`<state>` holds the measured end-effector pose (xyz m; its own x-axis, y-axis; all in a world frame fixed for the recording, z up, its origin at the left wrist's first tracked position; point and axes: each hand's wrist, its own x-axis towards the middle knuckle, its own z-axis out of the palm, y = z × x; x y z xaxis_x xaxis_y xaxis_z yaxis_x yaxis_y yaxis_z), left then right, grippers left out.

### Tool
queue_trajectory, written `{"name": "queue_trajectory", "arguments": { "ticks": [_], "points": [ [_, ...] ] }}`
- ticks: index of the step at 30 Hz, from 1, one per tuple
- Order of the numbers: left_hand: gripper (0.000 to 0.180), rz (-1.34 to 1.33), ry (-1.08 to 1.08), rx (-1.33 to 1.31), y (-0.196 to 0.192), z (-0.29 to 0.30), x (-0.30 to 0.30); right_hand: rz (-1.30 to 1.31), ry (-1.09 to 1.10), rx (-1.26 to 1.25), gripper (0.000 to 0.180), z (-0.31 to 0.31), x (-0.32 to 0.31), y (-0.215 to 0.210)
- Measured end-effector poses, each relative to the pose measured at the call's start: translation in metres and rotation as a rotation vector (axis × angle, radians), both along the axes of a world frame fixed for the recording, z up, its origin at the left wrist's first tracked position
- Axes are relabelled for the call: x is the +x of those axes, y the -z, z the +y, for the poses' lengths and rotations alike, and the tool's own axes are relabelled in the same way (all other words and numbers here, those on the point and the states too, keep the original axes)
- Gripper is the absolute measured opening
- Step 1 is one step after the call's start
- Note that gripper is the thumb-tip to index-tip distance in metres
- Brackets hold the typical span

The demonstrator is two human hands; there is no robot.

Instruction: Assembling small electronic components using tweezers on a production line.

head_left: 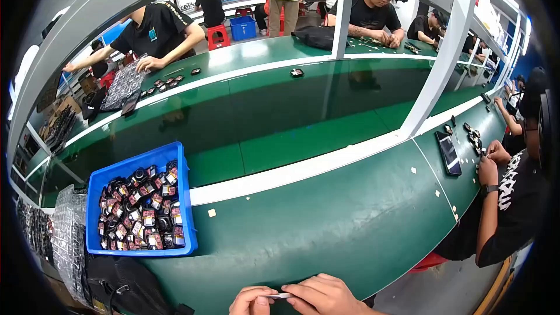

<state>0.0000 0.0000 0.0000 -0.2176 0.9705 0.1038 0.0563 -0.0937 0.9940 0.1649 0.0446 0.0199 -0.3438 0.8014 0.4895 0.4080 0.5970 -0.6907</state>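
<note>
Green worktable [303, 210], and at left sits a blue bin [187, 198] heaped with black units [149, 217]; near edge now, the left hand [252, 301] pinches a thin pale piece [279, 296], the right hand [324, 295] grips its other end, handling apparently unfinished.

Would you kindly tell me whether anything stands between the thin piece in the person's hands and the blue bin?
Only the left hand, holding the left end of the thin piece, lies on the side toward the blue bin. Nothing else visible stands in the way; the black bag sits off to the left.
</note>
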Motion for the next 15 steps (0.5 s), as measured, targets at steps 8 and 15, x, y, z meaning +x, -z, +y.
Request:
{"name": "queue_trajectory", "arguments": {
  "ticks": [8, 15],
  "points": [
    [0.018, -0.022, -0.022, -0.001, -0.0042, 0.0022, -0.0004, -0.025, -0.002, -0.002, 0.021, 0.0012, -0.0020, 0.0001],
    [0.016, -0.024, -0.020, 0.008, -0.0048, 0.0009, 0.0006, -0.034, -0.002, 0.010, 0.022, 0.0007, -0.0010, -0.0026]
  ]
}}
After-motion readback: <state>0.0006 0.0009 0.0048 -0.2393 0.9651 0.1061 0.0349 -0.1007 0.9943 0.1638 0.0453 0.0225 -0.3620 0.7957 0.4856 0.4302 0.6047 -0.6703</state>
